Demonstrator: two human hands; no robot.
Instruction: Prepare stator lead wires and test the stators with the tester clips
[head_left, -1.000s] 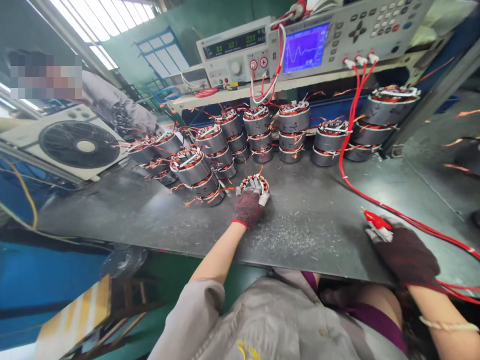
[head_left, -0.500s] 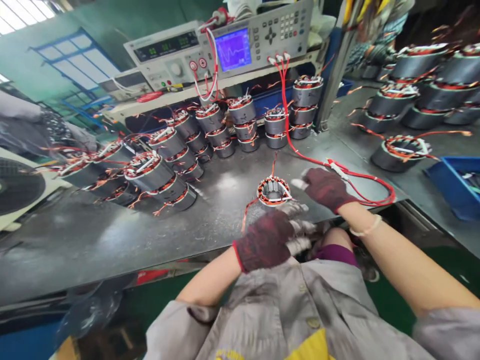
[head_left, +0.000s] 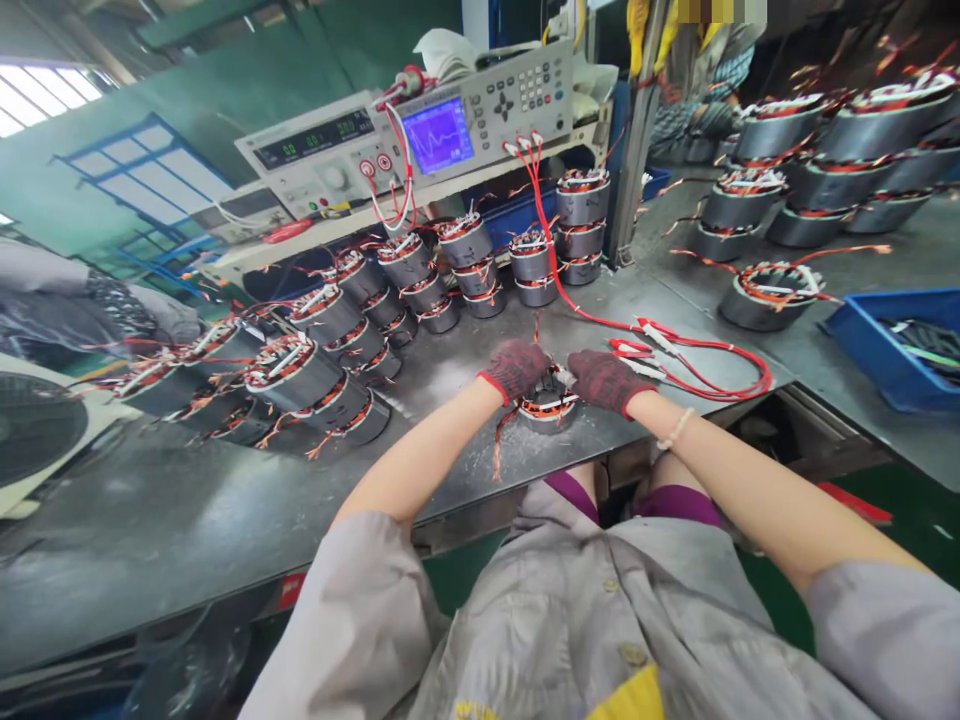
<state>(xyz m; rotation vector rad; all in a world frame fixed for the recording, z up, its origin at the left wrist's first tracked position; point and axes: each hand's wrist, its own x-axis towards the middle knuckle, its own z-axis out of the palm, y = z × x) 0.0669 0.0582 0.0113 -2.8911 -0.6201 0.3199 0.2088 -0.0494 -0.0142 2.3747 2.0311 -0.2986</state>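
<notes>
A single motor stator (head_left: pixel 547 408) with copper windings sits near the front edge of the grey metal bench (head_left: pixel 187 500). My left hand (head_left: pixel 517 368), in a dark red knit glove, is curled over its left top edge. My right hand (head_left: pixel 606 380), gloved the same, grips its right top edge. Copper lead wires (head_left: pixel 497 450) trail from the stator toward me. Red test clips (head_left: pixel 637 345) on red leads lie on the bench just right of my right hand.
Stacks of stators (head_left: pixel 315 360) line the bench's left and back. Test instruments (head_left: pixel 420 135) with a lit screen stand on a shelf behind. More stators (head_left: pixel 772 290) and a blue bin (head_left: pixel 885 345) occupy the right table. A fan unit (head_left: pixel 37 430) is far left. Another person (head_left: pixel 712 70) stands behind.
My left hand drew the stator from the stacks toward the front edge. My right hand laid the red clip down. Both hands closed on the stator. The view swung right.
</notes>
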